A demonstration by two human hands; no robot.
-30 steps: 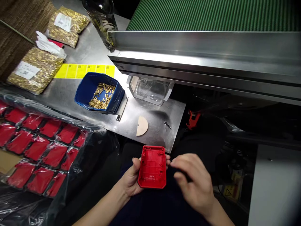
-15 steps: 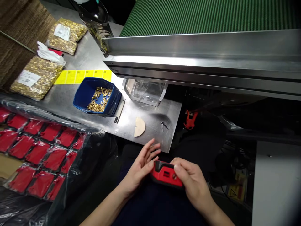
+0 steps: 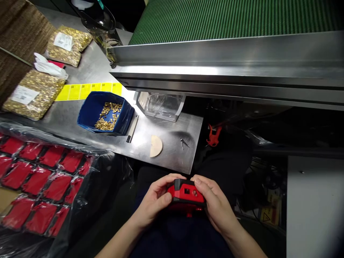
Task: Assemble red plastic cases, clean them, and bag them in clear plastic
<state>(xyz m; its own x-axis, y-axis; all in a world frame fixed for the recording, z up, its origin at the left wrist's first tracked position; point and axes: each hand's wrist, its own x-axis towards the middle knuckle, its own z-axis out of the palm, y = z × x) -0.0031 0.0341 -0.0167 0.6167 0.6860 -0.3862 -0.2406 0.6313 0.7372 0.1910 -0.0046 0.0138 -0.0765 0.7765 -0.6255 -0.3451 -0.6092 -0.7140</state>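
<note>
- Together, our two hands hold one red-and-black plastic housing (image 3: 189, 192), off the counter (image 3: 172, 157), on our side of its near right corner.
- With our left hand (image 3: 158, 199) we clamp the housing's left end, thumb on the near side and fingers curled along the far side.
- With our right hand (image 3: 215, 202) we clamp its right end, thumb lying on top; some fingers are hidden behind it.
- We see a square opening and a round hole in the red face turned up toward us.
- Closest to us on the counter, a beige half-round piece (image 3: 156, 146) lies by the near edge, and a small metal piece (image 3: 184, 143) lies between it and the right edge.
- Farther left along the near edge, we have a blue bin (image 3: 86, 109) with small brass-coloured pieces (image 3: 106, 123) in it, and a thin flat strip (image 3: 132, 129) just beside its right wall.
- Behind that bin we see a strip of yellow labels (image 3: 83, 91).
- Left of us, beyond the counter's near edge, red plastic parts (image 3: 56, 186) sit in rows under clear film.
</note>
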